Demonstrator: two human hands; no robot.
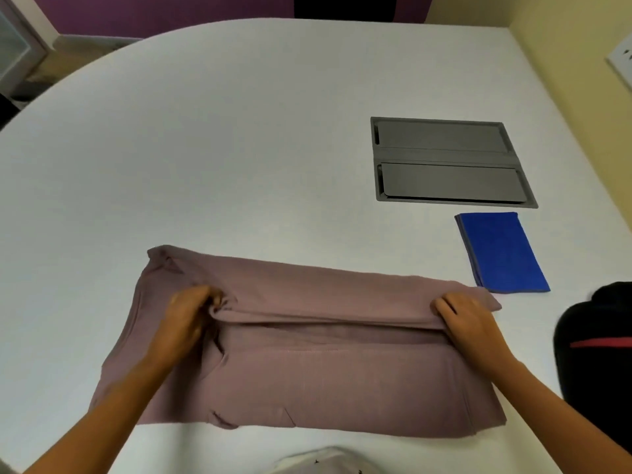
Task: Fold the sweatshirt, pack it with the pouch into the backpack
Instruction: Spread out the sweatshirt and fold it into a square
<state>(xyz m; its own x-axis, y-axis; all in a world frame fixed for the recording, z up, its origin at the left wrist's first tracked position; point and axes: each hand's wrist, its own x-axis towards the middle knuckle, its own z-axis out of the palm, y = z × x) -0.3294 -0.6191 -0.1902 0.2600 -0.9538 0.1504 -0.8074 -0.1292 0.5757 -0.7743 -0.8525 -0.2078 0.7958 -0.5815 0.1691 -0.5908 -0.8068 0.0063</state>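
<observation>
Left grip [191, 313] is closed on the sweatshirt [325, 381], fingers curled tight around a bunched wad of the mauve cloth near the garment's left end. Right grip [468, 319] is closed as well: its fingers are bent over the edge of a fold at the right end, with the cloth pinched beneath them. Between the two a long fold runs straight across the middle of the sweatshirt, its upper layer lifted slightly off the layer below.

The sweatshirt lies spread on the white table [239, 148], directly in front of the person, with its long side running left to right. Its near part lies flat and smooth; at the left end a looser flap spreads out towards the table's edge.

The blue pouch [502, 251] lies flat on the table beyond the right end of the sweatshirt. Its near corner is just beside the garment's far right corner — whether they touch cannot be told. Past the pouch a grey hatch panel [448, 162] is set into the table top.

The backpack [595, 336] — black, with a red stripe — sits at the right edge of the view, near the right forearm and only partly visible.
</observation>
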